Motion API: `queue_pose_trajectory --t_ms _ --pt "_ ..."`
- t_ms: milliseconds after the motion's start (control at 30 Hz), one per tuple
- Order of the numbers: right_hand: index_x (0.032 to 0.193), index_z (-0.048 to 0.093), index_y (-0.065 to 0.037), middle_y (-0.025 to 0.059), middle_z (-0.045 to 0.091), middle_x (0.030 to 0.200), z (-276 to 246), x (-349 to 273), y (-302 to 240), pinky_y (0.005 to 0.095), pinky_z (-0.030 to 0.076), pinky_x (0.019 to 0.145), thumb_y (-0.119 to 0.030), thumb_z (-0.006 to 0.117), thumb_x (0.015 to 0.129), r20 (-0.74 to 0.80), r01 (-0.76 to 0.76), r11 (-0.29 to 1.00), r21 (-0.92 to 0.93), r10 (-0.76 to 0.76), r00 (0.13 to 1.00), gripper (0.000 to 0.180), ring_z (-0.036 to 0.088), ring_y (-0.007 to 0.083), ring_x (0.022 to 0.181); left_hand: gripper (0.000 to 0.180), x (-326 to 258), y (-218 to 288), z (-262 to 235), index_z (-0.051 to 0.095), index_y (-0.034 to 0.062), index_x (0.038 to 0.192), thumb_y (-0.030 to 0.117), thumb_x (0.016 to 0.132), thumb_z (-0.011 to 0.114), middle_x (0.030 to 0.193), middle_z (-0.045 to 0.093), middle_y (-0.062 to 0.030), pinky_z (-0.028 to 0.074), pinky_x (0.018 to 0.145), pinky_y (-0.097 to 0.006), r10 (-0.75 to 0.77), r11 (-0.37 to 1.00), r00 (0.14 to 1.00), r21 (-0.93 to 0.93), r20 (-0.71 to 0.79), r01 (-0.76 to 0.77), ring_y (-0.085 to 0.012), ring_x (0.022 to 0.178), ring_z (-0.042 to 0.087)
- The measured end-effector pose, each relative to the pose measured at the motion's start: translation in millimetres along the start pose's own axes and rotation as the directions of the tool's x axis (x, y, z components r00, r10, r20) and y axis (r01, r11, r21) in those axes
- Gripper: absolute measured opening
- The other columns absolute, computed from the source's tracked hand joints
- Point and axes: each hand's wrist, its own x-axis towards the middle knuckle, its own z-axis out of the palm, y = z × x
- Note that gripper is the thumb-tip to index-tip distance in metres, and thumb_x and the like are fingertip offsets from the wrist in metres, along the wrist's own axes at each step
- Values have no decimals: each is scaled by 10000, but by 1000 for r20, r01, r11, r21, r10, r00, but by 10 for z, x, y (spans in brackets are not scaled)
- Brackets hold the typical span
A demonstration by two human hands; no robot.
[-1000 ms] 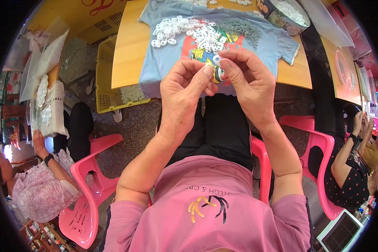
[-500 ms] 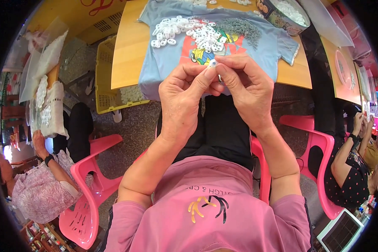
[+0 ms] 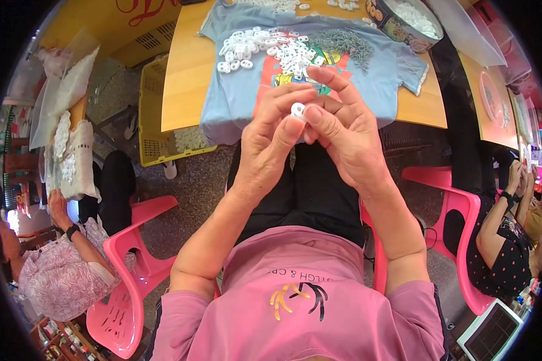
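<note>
Between my two hands, just in front of the table edge, is a small white plastic piece (image 3: 297,110) with a hole in it. My left hand (image 3: 270,135) pinches it between thumb and fingers. The thumb of my right hand (image 3: 352,135) presses on its right side, with that index finger raised away from it. Beyond my fingers, a pile of white oval plastic pieces with holes (image 3: 247,45) lies on a light blue T-shirt (image 3: 226,99) spread over the table. Beside that pile is a heap of small grey-green parts (image 3: 346,45), too small to name.
A round tin (image 3: 412,27) full of white pieces stands on the wooden table (image 3: 183,84) at the far right. Below its left side is a yellow crate (image 3: 153,141). Pink chairs (image 3: 126,265) flank me, with people seated at left (image 3: 66,265) and right (image 3: 494,246).
Both hands have come slightly nearer to me with the white piece, which now shows its hole. My right index finger has lifted off and straightened.
</note>
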Motion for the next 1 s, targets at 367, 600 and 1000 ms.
queue_pose_trajectory --t_ms 367,600,1000 --pt "1499 239 -102 69 581 1130 341 -110 205 322 482 924 -66 607 945 -40 -1 942 336 15 999 666 585 149 1048 287 -45 -62 -78 629 -4 1080 252 1009 521 1125 625 -113 442 950 -345 159 987 986 0 58 -159 -230 1135 564" --pt "1488 282 -79 67 595 1128 343 -50 245 298 494 872 -111 590 966 -102 8 985 173 9 995 607 589 132 999 252 -82 77 -172 625 -7 1093 204 1013 514 1053 640 -91 448 921 -296 -42 997 999 -73 -32 40 -165 1070 572" --pt "1040 685 -16 70 677 906 -701 564 -71 261 470 663 -117 634 914 74 166 256 -952 -336 939 170 592 135 722 381 645 570 -2512 616 -16 1215 241 935 657 1030 611 -45 468 820 -233 290 549 877 817 -384 176 -113 924 569"
